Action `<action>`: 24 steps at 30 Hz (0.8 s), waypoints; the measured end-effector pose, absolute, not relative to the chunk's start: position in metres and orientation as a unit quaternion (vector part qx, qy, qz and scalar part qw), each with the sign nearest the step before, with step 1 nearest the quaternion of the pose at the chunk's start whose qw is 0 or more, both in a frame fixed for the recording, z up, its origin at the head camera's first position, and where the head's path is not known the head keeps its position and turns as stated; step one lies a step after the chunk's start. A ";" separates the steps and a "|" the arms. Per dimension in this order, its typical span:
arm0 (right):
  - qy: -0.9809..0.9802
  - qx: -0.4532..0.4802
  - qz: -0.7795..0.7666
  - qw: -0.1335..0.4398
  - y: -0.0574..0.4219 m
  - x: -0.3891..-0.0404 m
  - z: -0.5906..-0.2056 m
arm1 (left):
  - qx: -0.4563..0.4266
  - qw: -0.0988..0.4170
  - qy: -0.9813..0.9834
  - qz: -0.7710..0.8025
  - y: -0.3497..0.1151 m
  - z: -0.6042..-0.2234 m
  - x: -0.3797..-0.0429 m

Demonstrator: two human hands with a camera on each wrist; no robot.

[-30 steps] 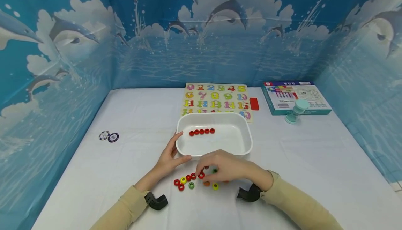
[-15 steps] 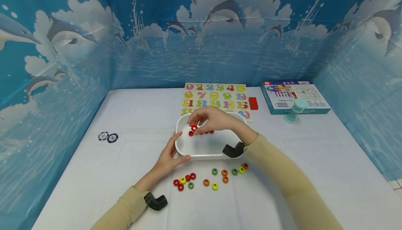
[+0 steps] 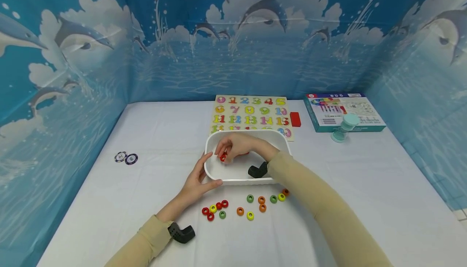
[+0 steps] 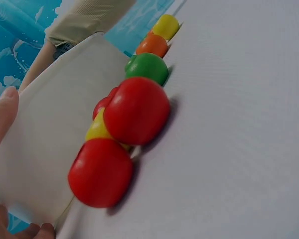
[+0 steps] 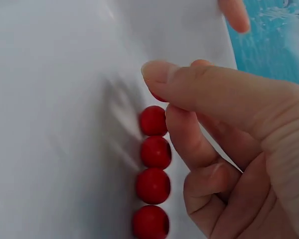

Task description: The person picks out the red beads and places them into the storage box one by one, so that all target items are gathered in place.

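Thumb and forefinger of my right hand (image 3: 237,144) pinch a red bead (image 3: 223,157) low over the left part of a white tray (image 3: 233,174). The right wrist view shows the held bead (image 5: 158,96) mostly covered by the thumb, at the end of a row of red beads (image 5: 153,185) on the tray floor. In the head view the hand hides most of that row. My left hand (image 3: 195,184) holds the tray's near left corner, thumb along the front wall and fingers at the left rim. Its thumb (image 4: 2,114) lies against the wall in the left wrist view.
Before the tray lie loose beads: a left cluster with red beads (image 3: 210,216), and green (image 3: 250,198), orange (image 3: 240,211) and yellow ones further right. Behind stand a number board (image 3: 251,111), a red block (image 3: 295,119), a box (image 3: 346,113) and a sand timer (image 3: 344,128). Two chips (image 3: 131,159) lie left.
My right hand has gone from the loose beads into the tray with a red bead, then lower and slightly left, to the row's left end. My left hand keeps its place.
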State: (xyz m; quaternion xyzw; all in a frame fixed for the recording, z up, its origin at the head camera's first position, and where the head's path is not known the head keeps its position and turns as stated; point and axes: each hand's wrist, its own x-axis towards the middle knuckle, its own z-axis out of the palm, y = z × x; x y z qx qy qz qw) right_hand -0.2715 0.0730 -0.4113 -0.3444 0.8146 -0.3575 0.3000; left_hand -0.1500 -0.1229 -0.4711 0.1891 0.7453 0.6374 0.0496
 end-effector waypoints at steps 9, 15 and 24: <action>0.815 -0.373 -0.336 0.288 0.072 -0.272 -0.418 | 0.195 0.050 0.750 0.630 -0.122 -0.465 -0.148; 0.812 -0.369 -0.336 0.303 0.072 -0.269 -0.410 | 0.192 0.052 0.750 0.631 -0.119 -0.447 -0.140; 0.770 -0.429 -0.388 0.271 0.092 -0.250 -0.357 | 0.182 0.059 0.757 0.625 -0.118 -0.442 -0.138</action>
